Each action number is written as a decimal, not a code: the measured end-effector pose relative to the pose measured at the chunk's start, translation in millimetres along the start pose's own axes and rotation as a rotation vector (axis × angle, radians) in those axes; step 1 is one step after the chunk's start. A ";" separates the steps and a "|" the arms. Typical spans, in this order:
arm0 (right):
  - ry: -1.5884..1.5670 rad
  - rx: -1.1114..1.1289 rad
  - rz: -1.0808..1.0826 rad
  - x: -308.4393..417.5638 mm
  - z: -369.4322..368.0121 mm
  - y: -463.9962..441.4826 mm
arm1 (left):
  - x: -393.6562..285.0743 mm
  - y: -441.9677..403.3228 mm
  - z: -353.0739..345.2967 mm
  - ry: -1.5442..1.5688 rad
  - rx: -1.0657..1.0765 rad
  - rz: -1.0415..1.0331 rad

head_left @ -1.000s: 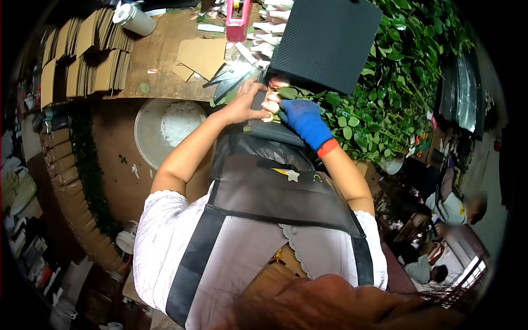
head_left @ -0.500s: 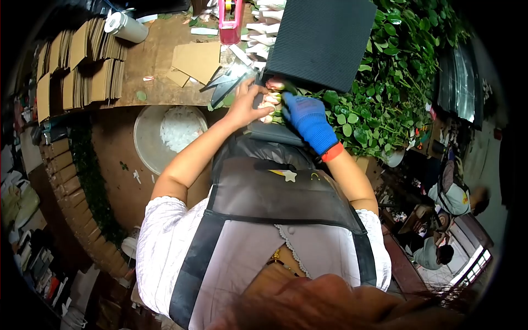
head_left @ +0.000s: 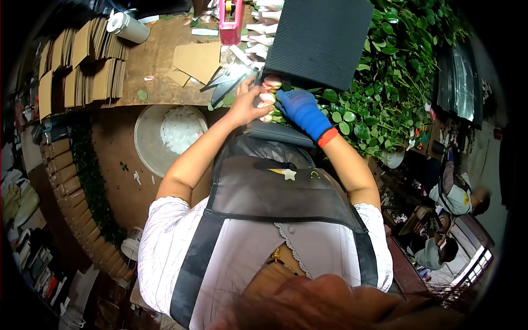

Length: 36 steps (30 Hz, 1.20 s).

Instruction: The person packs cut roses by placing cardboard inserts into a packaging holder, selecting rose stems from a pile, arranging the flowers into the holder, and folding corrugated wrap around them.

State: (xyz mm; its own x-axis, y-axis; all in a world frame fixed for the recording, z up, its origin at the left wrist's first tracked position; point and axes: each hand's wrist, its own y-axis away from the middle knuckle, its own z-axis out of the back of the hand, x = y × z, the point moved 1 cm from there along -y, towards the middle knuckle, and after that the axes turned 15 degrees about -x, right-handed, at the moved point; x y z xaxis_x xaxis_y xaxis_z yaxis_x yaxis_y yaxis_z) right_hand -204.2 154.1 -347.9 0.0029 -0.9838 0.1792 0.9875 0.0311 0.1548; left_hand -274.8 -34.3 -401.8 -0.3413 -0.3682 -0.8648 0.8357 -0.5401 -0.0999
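Pale pink roses (head_left: 268,98) lie in a short row at the table's front edge, heads to the left. My left hand (head_left: 245,105), bare, curls around the heads from the left, its thumb and forefinger against them. My right hand (head_left: 300,110) wears a blue knitted glove with an orange cuff. Its fingers are bent together at the green base just behind the heads; the fingertips are partly hidden. Beneath the roses lies a dark ridged sheet (head_left: 280,133). Just above them stands a large dark corrugated board (head_left: 319,44).
Leafy stems (head_left: 385,82) heap up on the right. Left are stacked cardboard pieces (head_left: 91,66), a white bottle (head_left: 128,27) and flat card (head_left: 197,61). A pink tape dispenser (head_left: 230,25) stands at the back. A tub (head_left: 148,137) holds white scraps. Other people (head_left: 454,195) are at far right.
My gloved right hand has moved slightly left and up, closer to the rose heads, and its fingers have drawn in. My left hand stays at the heads.
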 end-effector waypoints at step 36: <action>-0.156 -0.229 -0.203 -6.3 9.9 8.5 | 5.1 -17.3 -25.1 0.031 -0.176 0.150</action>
State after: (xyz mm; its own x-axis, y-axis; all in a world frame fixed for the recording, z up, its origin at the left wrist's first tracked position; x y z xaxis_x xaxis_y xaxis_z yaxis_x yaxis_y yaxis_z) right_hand -197.4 162.3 -338.1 -0.2037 -0.9265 0.3163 0.9753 -0.2201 -0.0166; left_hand -280.2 -7.8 -416.8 -0.1963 -0.4095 -0.8910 0.9391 -0.3400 -0.0507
